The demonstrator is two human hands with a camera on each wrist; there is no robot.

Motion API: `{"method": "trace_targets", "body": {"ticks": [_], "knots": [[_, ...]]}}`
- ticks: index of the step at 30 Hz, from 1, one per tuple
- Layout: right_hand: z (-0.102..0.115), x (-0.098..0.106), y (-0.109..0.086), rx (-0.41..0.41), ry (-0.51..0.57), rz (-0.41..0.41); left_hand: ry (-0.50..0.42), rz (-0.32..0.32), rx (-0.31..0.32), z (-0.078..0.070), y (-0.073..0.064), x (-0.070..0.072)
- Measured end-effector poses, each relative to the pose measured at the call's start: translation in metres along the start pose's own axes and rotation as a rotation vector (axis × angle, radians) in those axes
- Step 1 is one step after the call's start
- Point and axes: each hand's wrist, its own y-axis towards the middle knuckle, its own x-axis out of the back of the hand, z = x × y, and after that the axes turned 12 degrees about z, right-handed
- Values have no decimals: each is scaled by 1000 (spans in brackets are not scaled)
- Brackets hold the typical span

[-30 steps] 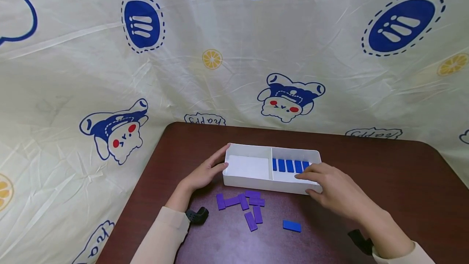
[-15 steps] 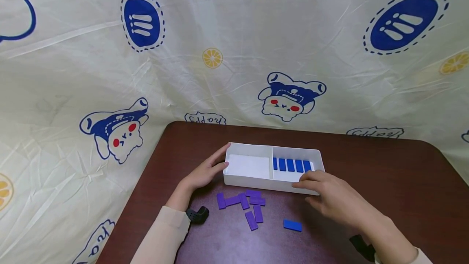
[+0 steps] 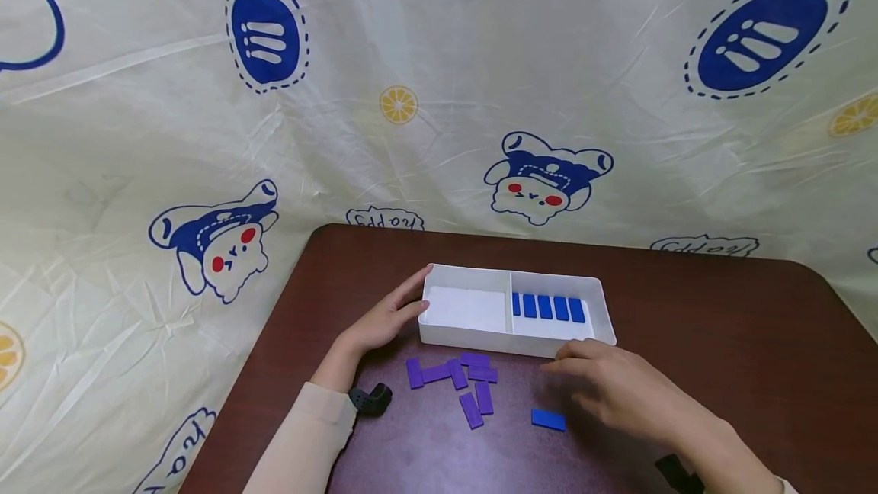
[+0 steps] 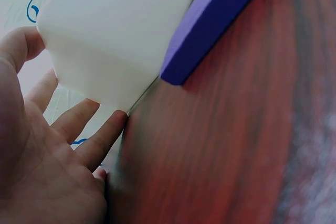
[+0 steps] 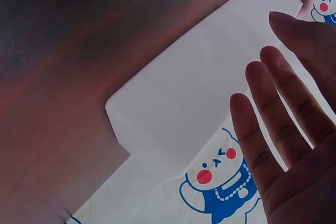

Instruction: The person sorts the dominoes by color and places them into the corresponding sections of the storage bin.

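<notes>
White box [image 3: 466, 337] rests on the surface [image 3: 727, 319]; left grip [image 3: 382, 320], fingers extended, touches its left end; right grip [image 3: 615, 385], relaxed and holding nothing, hovers near a blue tile [image 3: 548, 419].

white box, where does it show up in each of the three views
Head: the white box sits below the picture's centre, slightly right.
Left wrist: the white box fills much of the upper left.
Right wrist: the white box slants through the middle toward the upper right.
Shared landmark: purple tiles, at least partly visible in every view.
</notes>
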Motion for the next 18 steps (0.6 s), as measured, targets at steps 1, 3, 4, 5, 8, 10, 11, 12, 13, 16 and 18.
{"method": "trace_targets", "body": {"ticks": [1, 3, 4, 5, 8, 10, 11, 12, 13, 16, 18], "knots": [[0, -1, 0, -4, 10, 12, 0, -2, 2, 0, 0, 0], [0, -2, 0, -2, 23, 26, -1, -3, 4, 0, 0, 0], [0, -3, 0, -1, 32, 34, -2, -3, 4, 0, 0, 0], [0, -4, 0, 0, 40, 43, -1, -2, 4, 0, 0, 0], [0, -7, 0, 3, 74, 76, -6, 0, 8, 0, 0, 1], [0, -9, 0, 8, 101, 101, -8, 1, 8, 1, 1, 1], [-1, -10, 0, 13, 115, 113, -10, 2, 8, 1, 1, 1], [-1, -12, 0, 21, 130, 124, -13, 2, 9, 1, 1, 1], [-1, -13, 0, 27, 148, 137, -14, 3, 8, 1, 1, 1], [-1, -18, 0, 45, 186, 162, -19, 6, 6, 1, 1, 1], [-1, -21, 1, 58, 204, 169, -19, 6, 10, 0, 0, 0]]}}
